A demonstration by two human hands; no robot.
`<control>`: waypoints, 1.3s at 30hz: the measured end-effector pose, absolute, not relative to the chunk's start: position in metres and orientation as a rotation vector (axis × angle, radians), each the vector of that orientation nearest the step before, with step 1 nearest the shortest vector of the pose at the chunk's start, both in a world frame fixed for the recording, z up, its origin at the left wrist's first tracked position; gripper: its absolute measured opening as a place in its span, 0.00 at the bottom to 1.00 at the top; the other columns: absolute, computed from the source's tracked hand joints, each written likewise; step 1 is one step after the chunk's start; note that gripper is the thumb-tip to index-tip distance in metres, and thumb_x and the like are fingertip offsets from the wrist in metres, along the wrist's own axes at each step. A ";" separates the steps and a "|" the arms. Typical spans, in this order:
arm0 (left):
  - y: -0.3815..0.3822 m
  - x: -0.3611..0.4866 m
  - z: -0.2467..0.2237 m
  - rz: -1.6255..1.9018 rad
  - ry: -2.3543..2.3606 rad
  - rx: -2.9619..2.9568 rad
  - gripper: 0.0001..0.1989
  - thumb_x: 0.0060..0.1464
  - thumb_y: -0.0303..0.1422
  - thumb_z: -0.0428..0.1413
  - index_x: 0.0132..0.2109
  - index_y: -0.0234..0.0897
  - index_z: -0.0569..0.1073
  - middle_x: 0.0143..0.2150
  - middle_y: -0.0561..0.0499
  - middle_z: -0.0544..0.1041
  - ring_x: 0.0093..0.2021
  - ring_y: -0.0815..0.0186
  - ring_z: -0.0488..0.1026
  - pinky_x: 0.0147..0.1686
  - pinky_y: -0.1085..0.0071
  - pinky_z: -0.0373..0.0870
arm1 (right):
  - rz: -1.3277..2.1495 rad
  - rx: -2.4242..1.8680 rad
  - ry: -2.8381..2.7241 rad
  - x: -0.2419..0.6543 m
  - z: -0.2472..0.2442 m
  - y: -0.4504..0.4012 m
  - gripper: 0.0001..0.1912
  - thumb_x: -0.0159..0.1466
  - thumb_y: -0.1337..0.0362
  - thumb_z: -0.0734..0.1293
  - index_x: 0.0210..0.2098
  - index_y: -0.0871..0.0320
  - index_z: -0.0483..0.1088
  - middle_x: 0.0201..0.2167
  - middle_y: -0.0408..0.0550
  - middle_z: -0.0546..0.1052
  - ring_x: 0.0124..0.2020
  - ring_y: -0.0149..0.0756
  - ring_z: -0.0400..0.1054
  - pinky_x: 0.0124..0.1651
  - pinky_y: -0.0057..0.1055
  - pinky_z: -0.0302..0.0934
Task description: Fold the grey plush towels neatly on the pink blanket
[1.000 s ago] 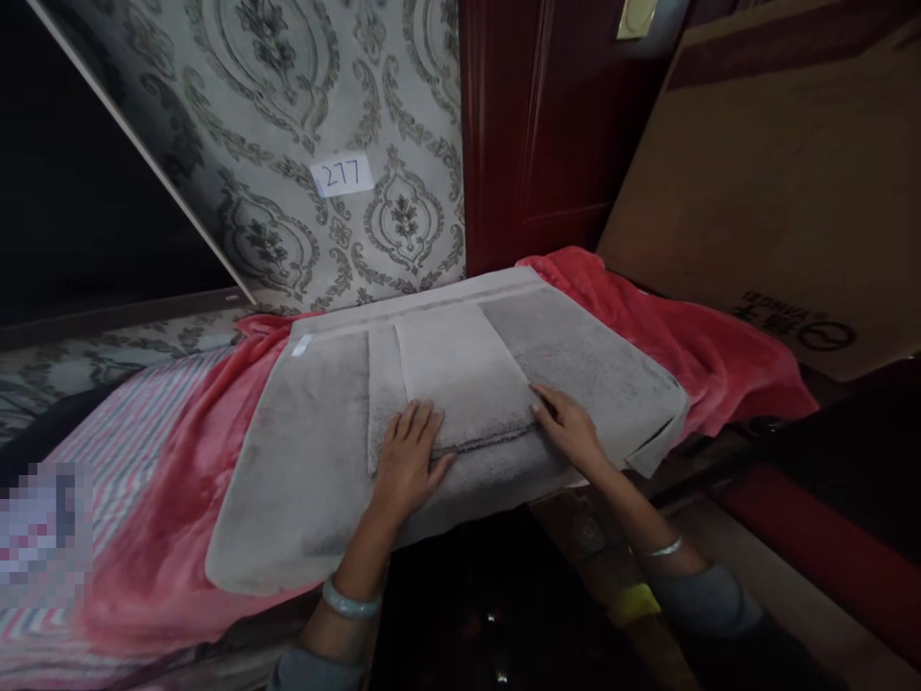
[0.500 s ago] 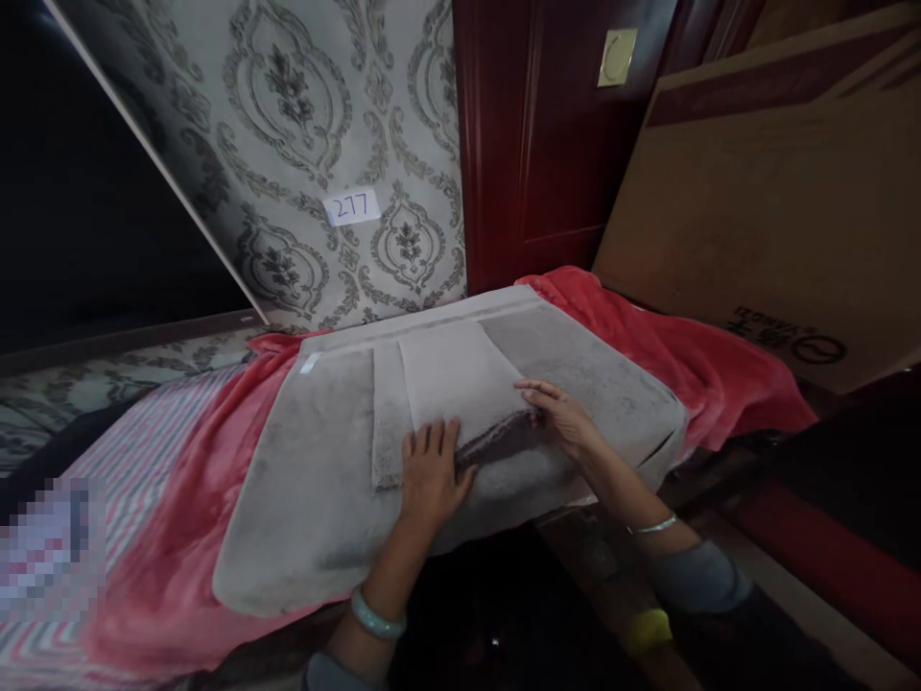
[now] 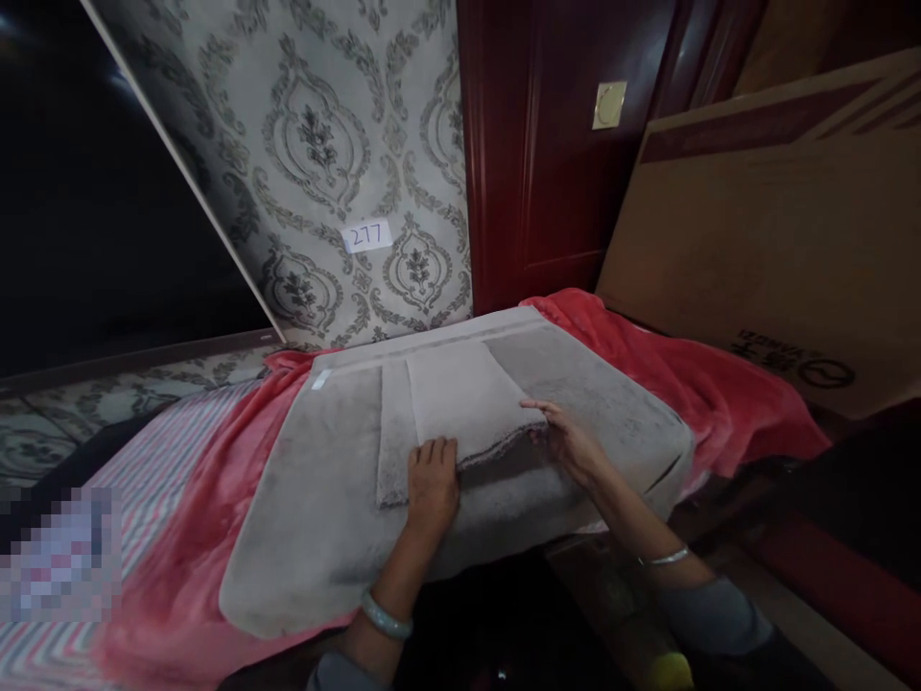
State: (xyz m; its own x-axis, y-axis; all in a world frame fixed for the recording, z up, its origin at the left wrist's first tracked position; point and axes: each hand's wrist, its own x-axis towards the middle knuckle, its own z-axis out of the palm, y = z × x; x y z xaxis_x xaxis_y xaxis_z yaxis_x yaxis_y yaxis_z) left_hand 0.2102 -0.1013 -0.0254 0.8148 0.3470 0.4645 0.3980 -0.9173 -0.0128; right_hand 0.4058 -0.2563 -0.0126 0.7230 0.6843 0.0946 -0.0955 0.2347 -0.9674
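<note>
Under folded cloth (image 3: 464, 393), grey cover (image 3: 309, 509)

Damask-patterned wallpaper (image 3: 317, 144) at back, bearing a white paper slip (image 3: 366, 235) handwritten "277"; large black screen (image 3: 115, 211) at left, pale-edged. Dark red panelled door (image 3: 557, 173) with square gold plate (image 3: 608, 105); printed cardboard (image 3: 763, 250) stands tilted at right. Rumpled red blanket (image 3: 697, 389), its left part over a striped sheet (image 3: 169, 465).

The mat (image 3: 309, 518) lies on a blanket (image 3: 720, 393), with a folded cloth (image 3: 467, 393) atop it and a striped sheet (image 3: 162, 470) to its left.
</note>
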 end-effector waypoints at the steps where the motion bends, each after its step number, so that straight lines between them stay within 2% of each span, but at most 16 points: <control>1: -0.099 0.210 -0.024 -0.713 -0.573 -2.884 0.23 0.56 0.21 0.50 0.57 0.38 0.72 0.53 0.42 0.77 0.52 0.55 0.71 0.51 0.55 0.67 | 0.584 -1.245 -0.610 0.407 -0.015 -0.259 0.20 0.54 0.55 0.66 0.45 0.52 0.76 0.41 0.47 0.78 0.31 0.34 0.70 0.37 0.34 0.69; 4: -0.096 0.211 -0.020 -0.705 -0.520 -2.873 0.20 0.57 0.20 0.48 0.54 0.38 0.74 0.48 0.43 0.78 0.47 0.56 0.73 0.46 0.58 0.68 | 0.590 -1.324 -0.690 0.411 -0.025 -0.263 0.30 0.51 0.61 0.65 0.55 0.51 0.73 0.43 0.46 0.79 0.36 0.37 0.73 0.43 0.37 0.69; 6: -0.096 0.211 -0.019 -0.676 -0.502 -2.856 0.18 0.58 0.20 0.48 0.52 0.37 0.74 0.47 0.42 0.78 0.45 0.56 0.72 0.45 0.59 0.68 | 0.492 -1.411 -0.755 0.411 -0.034 -0.264 0.35 0.50 0.63 0.65 0.59 0.52 0.70 0.49 0.47 0.79 0.45 0.41 0.74 0.50 0.41 0.68; 8: -0.099 0.213 -0.019 -0.643 -0.503 -2.840 0.17 0.58 0.21 0.49 0.51 0.36 0.74 0.47 0.42 0.77 0.45 0.56 0.72 0.45 0.59 0.68 | 0.337 -1.481 -0.824 0.410 -0.042 -0.263 0.36 0.49 0.64 0.65 0.59 0.52 0.71 0.56 0.48 0.76 0.56 0.44 0.69 0.60 0.46 0.62; 10: -0.102 0.214 -0.020 -0.618 -0.526 -2.831 0.17 0.57 0.20 0.50 0.50 0.35 0.74 0.47 0.41 0.76 0.46 0.55 0.71 0.45 0.58 0.68 | 0.225 -1.512 -0.878 0.408 -0.049 -0.260 0.34 0.48 0.65 0.65 0.57 0.51 0.73 0.59 0.47 0.74 0.61 0.45 0.65 0.66 0.49 0.55; 13: -0.104 0.215 -0.019 -0.571 -0.536 -2.837 0.16 0.57 0.20 0.49 0.49 0.36 0.74 0.46 0.42 0.76 0.46 0.55 0.70 0.44 0.58 0.67 | 0.170 -1.529 -0.892 0.405 -0.056 -0.256 0.31 0.48 0.66 0.62 0.51 0.50 0.76 0.56 0.46 0.77 0.60 0.46 0.67 0.66 0.50 0.55; 19: -0.104 0.211 0.012 -0.444 -0.527 -2.814 0.15 0.60 0.21 0.46 0.46 0.38 0.74 0.41 0.43 0.77 0.44 0.56 0.72 0.43 0.60 0.67 | 0.142 -1.481 -0.858 0.402 -0.049 -0.255 0.23 0.51 0.63 0.63 0.45 0.52 0.78 0.45 0.46 0.81 0.49 0.46 0.73 0.57 0.47 0.64; 22: -0.107 0.207 0.045 -0.404 -0.510 -2.772 0.16 0.59 0.20 0.45 0.46 0.37 0.74 0.41 0.42 0.78 0.45 0.55 0.73 0.44 0.60 0.67 | 0.119 -1.460 -0.876 0.402 -0.043 -0.259 0.22 0.53 0.60 0.64 0.47 0.52 0.77 0.46 0.47 0.81 0.49 0.45 0.73 0.56 0.46 0.64; 27: -0.103 0.206 0.126 -0.380 -0.474 -2.749 0.15 0.58 0.21 0.47 0.45 0.38 0.75 0.42 0.43 0.79 0.46 0.55 0.75 0.45 0.62 0.68 | 0.004 -1.507 -0.878 0.415 -0.045 -0.265 0.29 0.53 0.58 0.67 0.55 0.52 0.73 0.52 0.51 0.77 0.51 0.46 0.70 0.54 0.44 0.66; 30: -0.090 0.214 0.181 -0.362 -0.465 -2.823 0.11 0.58 0.26 0.50 0.44 0.41 0.75 0.41 0.47 0.80 0.43 0.58 0.76 0.42 0.66 0.68 | 0.075 -1.502 -0.811 0.421 -0.056 -0.261 0.37 0.53 0.52 0.70 0.62 0.52 0.66 0.54 0.56 0.74 0.50 0.47 0.71 0.51 0.46 0.68; 32: -0.081 0.222 0.217 -0.380 -0.423 -2.880 0.07 0.58 0.31 0.54 0.42 0.39 0.75 0.37 0.49 0.79 0.41 0.60 0.76 0.41 0.68 0.69 | 0.166 -1.458 -0.763 0.421 -0.062 -0.255 0.44 0.53 0.48 0.71 0.66 0.53 0.59 0.57 0.59 0.71 0.53 0.48 0.70 0.54 0.50 0.67; 35: -0.070 0.233 0.269 -0.417 -0.366 -2.974 0.08 0.56 0.34 0.56 0.39 0.33 0.74 0.34 0.52 0.76 0.40 0.63 0.75 0.43 0.68 0.69 | 0.332 -1.360 -0.718 0.413 -0.062 -0.245 0.51 0.51 0.46 0.73 0.69 0.52 0.53 0.62 0.62 0.67 0.61 0.53 0.65 0.58 0.55 0.63; 37: -0.060 0.239 0.301 -0.389 -0.360 -3.068 0.14 0.59 0.35 0.53 0.42 0.24 0.74 0.37 0.51 0.75 0.44 0.62 0.75 0.47 0.65 0.68 | 0.446 -1.253 -0.678 0.404 -0.055 -0.239 0.50 0.50 0.46 0.75 0.67 0.49 0.56 0.63 0.60 0.67 0.64 0.54 0.63 0.59 0.55 0.63; 39: -0.039 0.246 0.331 -0.394 -0.417 -3.138 0.21 0.63 0.36 0.46 0.47 0.16 0.71 0.42 0.49 0.74 0.51 0.59 0.73 0.52 0.59 0.64 | 0.556 -1.114 -0.613 0.393 -0.045 -0.233 0.43 0.50 0.47 0.77 0.62 0.49 0.63 0.60 0.56 0.71 0.62 0.52 0.64 0.60 0.51 0.64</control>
